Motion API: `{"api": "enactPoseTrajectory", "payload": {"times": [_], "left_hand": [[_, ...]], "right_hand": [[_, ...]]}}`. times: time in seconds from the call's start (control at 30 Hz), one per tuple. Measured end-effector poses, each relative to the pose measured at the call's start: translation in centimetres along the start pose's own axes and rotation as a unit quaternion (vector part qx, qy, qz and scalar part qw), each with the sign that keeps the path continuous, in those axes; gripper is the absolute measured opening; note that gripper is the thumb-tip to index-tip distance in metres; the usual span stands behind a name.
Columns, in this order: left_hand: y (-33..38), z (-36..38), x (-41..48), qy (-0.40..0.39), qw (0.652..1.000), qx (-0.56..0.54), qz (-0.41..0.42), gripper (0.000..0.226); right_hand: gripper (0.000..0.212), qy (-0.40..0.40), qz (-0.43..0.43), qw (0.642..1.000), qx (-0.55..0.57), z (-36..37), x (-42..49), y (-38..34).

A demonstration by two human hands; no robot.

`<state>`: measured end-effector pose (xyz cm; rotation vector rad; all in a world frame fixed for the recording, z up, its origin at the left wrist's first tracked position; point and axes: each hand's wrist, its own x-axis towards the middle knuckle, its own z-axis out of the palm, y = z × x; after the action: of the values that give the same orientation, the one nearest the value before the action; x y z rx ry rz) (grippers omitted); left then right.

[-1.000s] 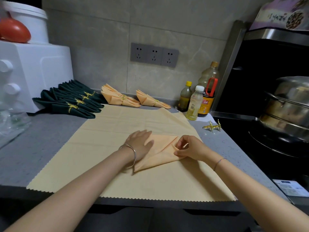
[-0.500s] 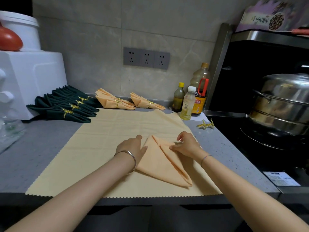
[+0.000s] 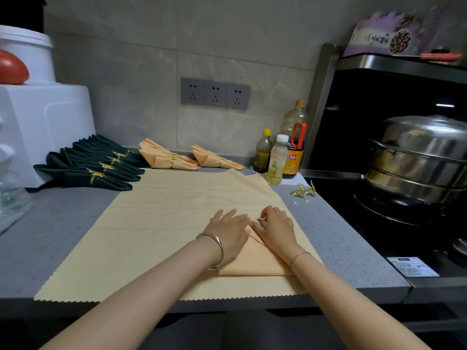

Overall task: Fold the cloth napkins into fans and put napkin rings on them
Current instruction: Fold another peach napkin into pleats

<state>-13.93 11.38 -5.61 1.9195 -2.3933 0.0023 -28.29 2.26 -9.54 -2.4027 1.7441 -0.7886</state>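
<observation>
Half a second ago the napkin [image 3: 252, 261] pointed toward the person's right wrist. It has since been turned, so a straight folded edge now lies below both wrists and its upper part sits under the palms. The hands have closed in until they touch. The left hand [image 3: 227, 233] lies flat with straight fingers, pressing the cloth down. The right hand [image 3: 275, 228] has bent fingers on the fold, and I cannot tell whether it pinches or only presses. I judge a crease is being set, with no ring on yet. A gold ring [image 3: 303, 192] waits beyond the right hand on the desk [image 3: 341, 236]. The hands hide the napkin's top and any pleats.
</observation>
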Motion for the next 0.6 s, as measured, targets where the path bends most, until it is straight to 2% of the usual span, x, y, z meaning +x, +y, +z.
{"api": "enactPoseTrajectory", "payload": {"times": [0.1, 0.23, 0.33, 0.47, 0.6], "left_hand": [[-0.6, 1.4, 0.3, -0.048, 0.999, -0.005, -0.004, 0.049], [-1.2, 2.6, 0.3, -0.047, 0.998, -0.031, -0.002, 0.049], [-1.3, 3.0, 0.4, -0.043, 0.998, -0.038, -0.001, 0.049], [-1.3, 3.2, 0.5, -0.039, 0.998, -0.041, 0.0, 0.049], [-1.4, 3.4, 0.5, -0.037, 0.998, -0.044, -0.004, 0.049]], "right_hand": [[0.032, -0.008, -0.001, 1.0, 0.012, -0.1, 0.0, 0.0], [0.012, -0.036, -0.019, 0.99, 0.136, -1.0, -0.5, -0.1], [0.023, -0.077, -0.054, 0.976, 0.195, -2.7, -2.2, 0.1], [0.031, -0.151, -0.089, 0.969, 0.172, -4.3, -5.4, 1.6], [0.034, -0.168, -0.097, 0.967, 0.166, -5.8, -8.5, 3.7]]}}
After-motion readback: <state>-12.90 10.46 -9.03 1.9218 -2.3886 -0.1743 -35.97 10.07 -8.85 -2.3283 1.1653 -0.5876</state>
